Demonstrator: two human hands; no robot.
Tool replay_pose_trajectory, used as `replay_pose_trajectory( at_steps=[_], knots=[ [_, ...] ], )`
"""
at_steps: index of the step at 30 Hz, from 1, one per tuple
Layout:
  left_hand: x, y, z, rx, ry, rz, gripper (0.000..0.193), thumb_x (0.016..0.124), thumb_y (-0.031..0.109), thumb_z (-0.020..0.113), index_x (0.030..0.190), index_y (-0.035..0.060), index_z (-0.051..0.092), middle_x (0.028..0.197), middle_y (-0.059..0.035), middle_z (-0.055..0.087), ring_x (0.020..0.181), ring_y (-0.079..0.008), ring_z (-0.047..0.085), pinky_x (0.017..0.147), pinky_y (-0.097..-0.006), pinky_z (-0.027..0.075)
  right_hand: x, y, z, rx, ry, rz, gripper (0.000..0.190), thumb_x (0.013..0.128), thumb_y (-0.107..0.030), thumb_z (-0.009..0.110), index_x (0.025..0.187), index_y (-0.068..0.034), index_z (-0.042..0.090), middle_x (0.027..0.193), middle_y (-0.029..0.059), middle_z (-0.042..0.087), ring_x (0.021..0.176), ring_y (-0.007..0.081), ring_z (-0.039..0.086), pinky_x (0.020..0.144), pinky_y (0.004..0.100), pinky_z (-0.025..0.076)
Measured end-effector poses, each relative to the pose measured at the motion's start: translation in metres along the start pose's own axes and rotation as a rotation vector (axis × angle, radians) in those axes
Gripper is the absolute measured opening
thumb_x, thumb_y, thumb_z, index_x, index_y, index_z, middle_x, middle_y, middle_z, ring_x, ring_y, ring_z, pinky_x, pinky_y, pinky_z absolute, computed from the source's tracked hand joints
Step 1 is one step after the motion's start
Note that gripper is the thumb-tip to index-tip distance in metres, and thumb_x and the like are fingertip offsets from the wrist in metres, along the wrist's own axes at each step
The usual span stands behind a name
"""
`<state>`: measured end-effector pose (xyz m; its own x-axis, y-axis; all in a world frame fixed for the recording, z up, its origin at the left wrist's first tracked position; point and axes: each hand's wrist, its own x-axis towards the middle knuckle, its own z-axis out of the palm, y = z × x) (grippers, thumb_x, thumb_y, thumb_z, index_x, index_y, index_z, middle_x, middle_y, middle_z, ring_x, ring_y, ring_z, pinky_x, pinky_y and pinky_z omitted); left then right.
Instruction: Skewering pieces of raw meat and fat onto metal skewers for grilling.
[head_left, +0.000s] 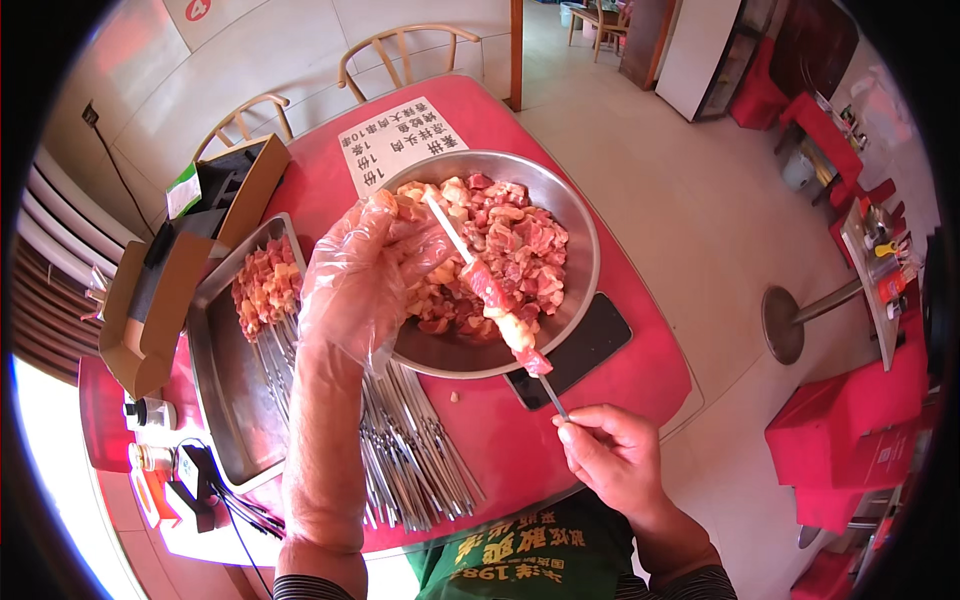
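My right hand (611, 457) grips the lower end of a flat metal skewer (553, 396) between thumb and fingers. Threaded on it are red meat chunks (486, 289) and a pale, fatty-looking piece (517, 331); its bright upper end sticks out bare. My left hand (367, 262), in a clear plastic glove, is raised beside that end with its fingers bent. Whether it holds a piece is unclear. Below both lies a steel bowl (581, 247) of cut raw meat (525, 247), partly hidden by the left hand.
A metal tray (240, 420) with loaded meat skewers (266, 289) stands at left. Several bare skewers (416, 450) lie near the table's front edge. A dark phone (592, 352) sits partly under the bowl. Cardboard boxes (161, 307), a paper sheet with writing (397, 139) and wooden chairs (405, 52) are further off.
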<state>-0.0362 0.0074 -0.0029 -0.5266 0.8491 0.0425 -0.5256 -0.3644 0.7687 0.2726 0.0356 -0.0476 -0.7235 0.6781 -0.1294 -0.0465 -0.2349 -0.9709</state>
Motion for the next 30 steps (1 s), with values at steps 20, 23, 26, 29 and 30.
replay_pose_trajectory(
  at_steps=[20, 23, 26, 29, 30],
  knots=[
    [-0.006, -0.003, 0.012, 0.061, 0.04, 0.041, 0.033, 0.102, 0.025, 0.059, 0.114, -0.005, 0.06, 0.098, -0.0145, 0.068, 0.085, -0.0227, 0.069, 0.077, -0.0376, 0.062, -0.003, 0.002, 0.003, -0.12, -0.021, 0.01, 0.012, 0.096, -0.003, 0.065, 0.104, 0.004, 0.068, 0.075, 0.0017, 0.066, 0.06, 0.0036, 0.057, 0.053, 0.02, 0.046],
    [-0.008, -0.004, 0.012, 0.092, 0.014, 0.066, 0.032, 0.103, 0.024, 0.057, 0.115, -0.0053, 0.06, 0.098, -0.0135, 0.069, 0.083, -0.0203, 0.069, 0.074, -0.0354, 0.062, -0.005, 0.002, 0.003, -0.128, -0.025, 0.007, 0.012, 0.096, -0.003, 0.065, 0.105, 0.004, 0.068, 0.075, 0.0018, 0.066, 0.06, 0.0037, 0.057, 0.053, 0.0201, 0.046],
    [-0.008, -0.006, 0.014, 0.148, 0.011, 0.083, 0.03, 0.104, 0.022, 0.054, 0.115, -0.0054, 0.06, 0.097, -0.0126, 0.069, 0.08, -0.0191, 0.069, 0.071, -0.0337, 0.062, -0.005, 0.001, 0.004, -0.124, -0.027, 0.011, 0.012, 0.096, -0.003, 0.065, 0.105, 0.004, 0.068, 0.075, 0.0021, 0.066, 0.06, 0.0039, 0.057, 0.053, 0.0201, 0.046],
    [-0.011, -0.003, 0.018, 0.207, 0.039, 0.102, 0.029, 0.104, 0.02, 0.053, 0.116, -0.0059, 0.06, 0.094, -0.012, 0.069, 0.076, -0.0188, 0.068, 0.069, -0.0322, 0.061, -0.005, -0.001, 0.008, -0.111, -0.036, 0.014, 0.012, 0.096, -0.002, 0.065, 0.105, 0.004, 0.068, 0.075, 0.002, 0.065, 0.06, 0.0039, 0.057, 0.053, 0.02, 0.045],
    [-0.012, -0.004, 0.02, 0.236, 0.059, 0.108, 0.029, 0.105, 0.019, 0.053, 0.116, -0.0062, 0.059, 0.093, -0.0118, 0.069, 0.074, -0.0187, 0.068, 0.067, -0.0315, 0.06, -0.005, -0.001, 0.009, -0.108, -0.032, 0.013, 0.012, 0.096, -0.002, 0.064, 0.105, 0.004, 0.068, 0.075, 0.0019, 0.065, 0.06, 0.0038, 0.057, 0.053, 0.0199, 0.045]
  ],
)
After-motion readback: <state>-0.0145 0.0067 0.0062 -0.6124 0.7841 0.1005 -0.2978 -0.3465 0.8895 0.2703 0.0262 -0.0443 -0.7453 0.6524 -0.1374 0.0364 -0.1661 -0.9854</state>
